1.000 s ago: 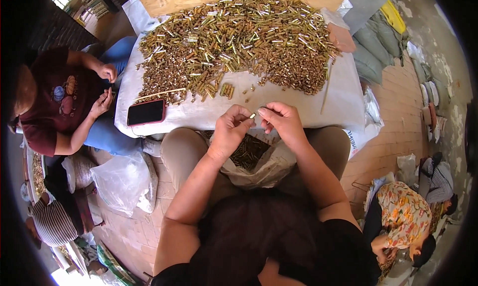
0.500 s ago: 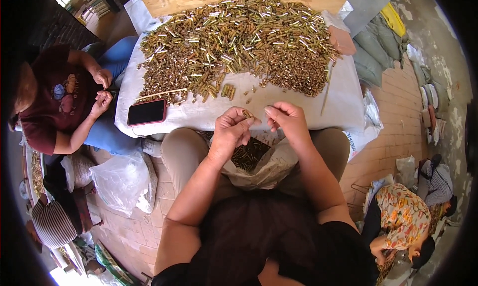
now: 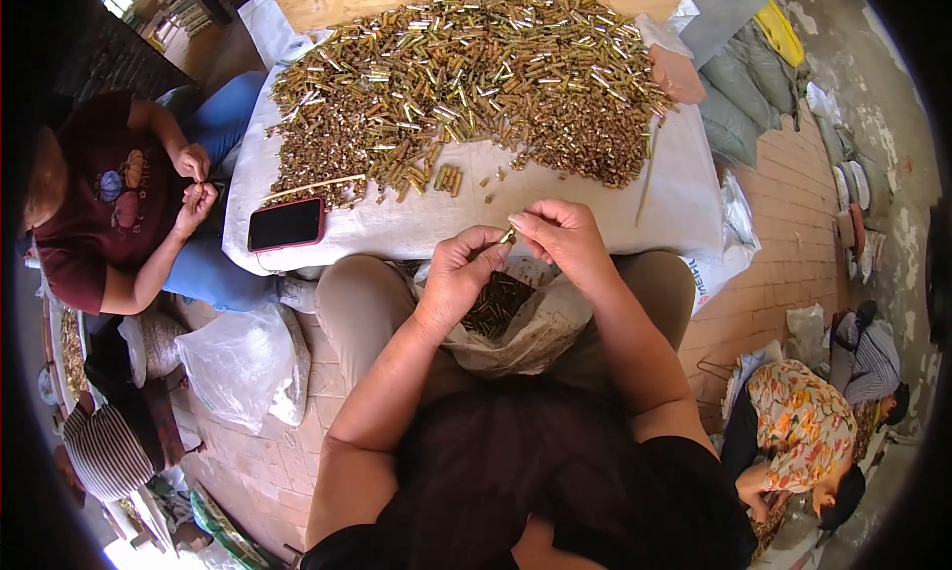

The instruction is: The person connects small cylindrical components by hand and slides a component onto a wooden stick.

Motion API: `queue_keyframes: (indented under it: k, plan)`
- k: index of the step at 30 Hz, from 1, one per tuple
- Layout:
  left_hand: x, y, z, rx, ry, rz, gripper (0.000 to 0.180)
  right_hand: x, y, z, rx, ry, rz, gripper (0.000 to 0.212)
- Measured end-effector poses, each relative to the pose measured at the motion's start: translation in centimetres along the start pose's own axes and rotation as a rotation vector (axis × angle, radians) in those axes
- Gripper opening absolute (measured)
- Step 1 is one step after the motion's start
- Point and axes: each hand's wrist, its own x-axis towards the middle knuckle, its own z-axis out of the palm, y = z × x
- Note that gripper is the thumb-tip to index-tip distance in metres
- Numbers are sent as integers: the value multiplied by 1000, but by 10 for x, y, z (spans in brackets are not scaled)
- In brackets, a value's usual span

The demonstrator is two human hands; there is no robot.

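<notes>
Before me, reddish brick floor (image 3: 778, 218); one white-covered table (image 3: 397, 231), heaped with gold-coloured metal tubes (image 3: 466, 69); one black phone (image 3: 286, 225), red-cased, near its left corner. One short gold-coloured metal piece (image 3: 508, 237), by the table's near edge: left hand (image 3: 461, 272), fingers closed on it; right hand (image 3: 565, 236), fingers pinching its upper end. Beneath: one whitish plastic bag (image 3: 521, 354).

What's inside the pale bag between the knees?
Many small, dark brassy pieces show in the mouth of the pale bag. Its bottom and whatever lies beneath the top layer are hidden, and the left hand covers part of its left side.
</notes>
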Motion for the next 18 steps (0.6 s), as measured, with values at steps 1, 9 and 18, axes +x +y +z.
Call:
queue_keyframes:
  k: [1, 9, 18]
  plan:
    - [0, 0, 0, 0, 0, 0, 11, 0, -2, 0, -46, -3, -4, 21]
    - [1, 0, -2, 73, -49, 20, 13, 4, 2, -9, -373, -26, -147, 21]
    - [7, -18, -10, 57, 17, -36, 16, -2, 20, 19, -780, 119, -515, 20]
